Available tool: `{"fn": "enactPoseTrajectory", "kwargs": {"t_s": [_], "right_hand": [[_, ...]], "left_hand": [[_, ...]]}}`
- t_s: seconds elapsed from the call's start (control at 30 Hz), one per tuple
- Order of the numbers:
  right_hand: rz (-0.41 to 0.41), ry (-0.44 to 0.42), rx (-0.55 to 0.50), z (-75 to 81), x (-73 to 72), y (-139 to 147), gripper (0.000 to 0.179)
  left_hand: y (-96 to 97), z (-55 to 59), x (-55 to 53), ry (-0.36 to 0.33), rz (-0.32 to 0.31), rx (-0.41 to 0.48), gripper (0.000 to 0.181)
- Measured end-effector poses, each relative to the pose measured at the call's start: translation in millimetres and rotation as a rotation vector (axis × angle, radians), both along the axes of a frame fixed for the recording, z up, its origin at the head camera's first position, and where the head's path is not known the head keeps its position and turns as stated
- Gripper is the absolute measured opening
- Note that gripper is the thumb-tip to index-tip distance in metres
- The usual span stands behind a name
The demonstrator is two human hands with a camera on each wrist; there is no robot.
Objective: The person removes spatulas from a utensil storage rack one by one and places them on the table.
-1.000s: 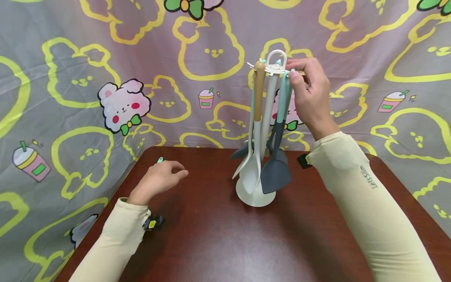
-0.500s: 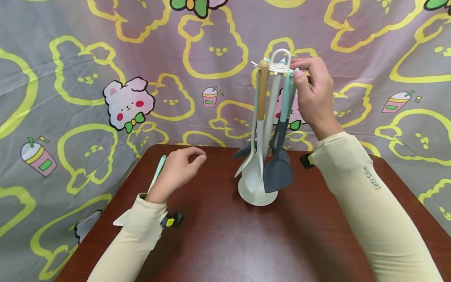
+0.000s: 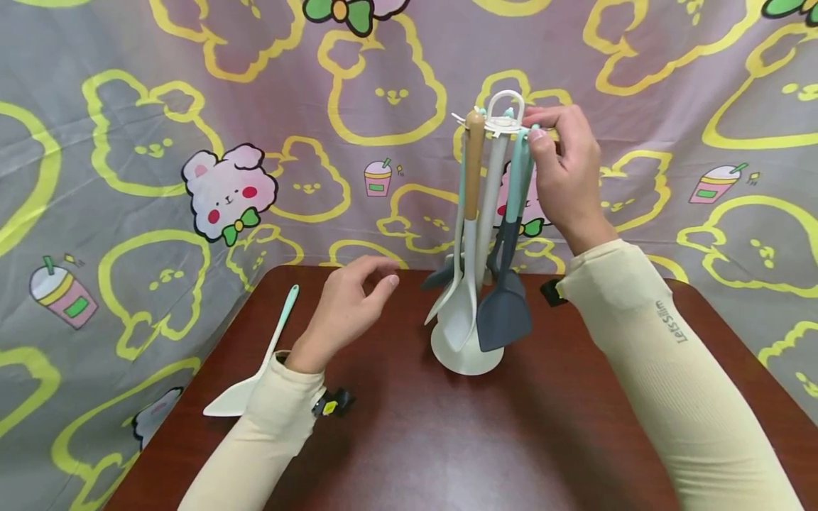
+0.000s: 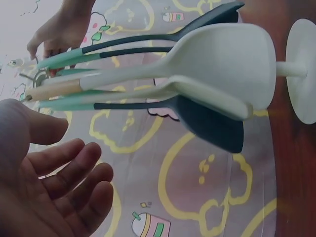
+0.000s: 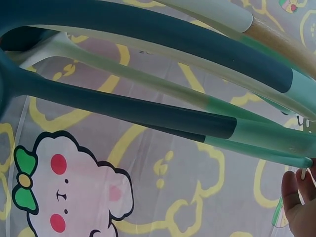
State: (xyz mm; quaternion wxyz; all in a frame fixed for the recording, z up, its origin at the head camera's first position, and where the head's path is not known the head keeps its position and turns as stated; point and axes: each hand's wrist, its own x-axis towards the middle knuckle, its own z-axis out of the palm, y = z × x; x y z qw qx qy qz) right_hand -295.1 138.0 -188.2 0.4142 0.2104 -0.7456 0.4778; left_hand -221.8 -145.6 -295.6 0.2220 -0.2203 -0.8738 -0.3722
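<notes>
A white utensil rack point(image 3: 468, 359) stands upright, hung with several kitchen utensils. A dark turner point(image 3: 505, 316) with a teal handle hangs at its right front; a white turner point(image 4: 224, 61) with a wooden handle hangs at its left front. My right hand point(image 3: 569, 167) pinches the rack's top rim at a hook, by the teal handle ends; its fingertips are partly hidden. Left of the rack, my left hand point(image 3: 348, 305) hovers above the table with loosely bent fingers, holding nothing. A white spatula point(image 3: 233, 397) with a teal handle end lies at the table's left, partly behind the left sleeve.
The brown table point(image 3: 409, 440) extends forward from the rack. A patterned cloth point(image 3: 307, 92) hangs close behind the table and along its left side. The rack's loop point(image 3: 506, 99) rises above its hooks.
My left hand has moved right from beside the white spatula toward the rack, uncovering more of the spatula on the table. My right hand has stayed at the rack's top.
</notes>
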Motion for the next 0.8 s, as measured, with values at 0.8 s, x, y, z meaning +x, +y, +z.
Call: {"fn": "enactPoseTrajectory", "kwargs": {"t_s": [0.8], "right_hand": [[-0.017, 0.026, 0.013, -1.8, -3.4, -1, 0.047]], "left_hand": [[28.7, 1.3, -11.6, 0.021, -0.055, 0.036, 0.022]]}}
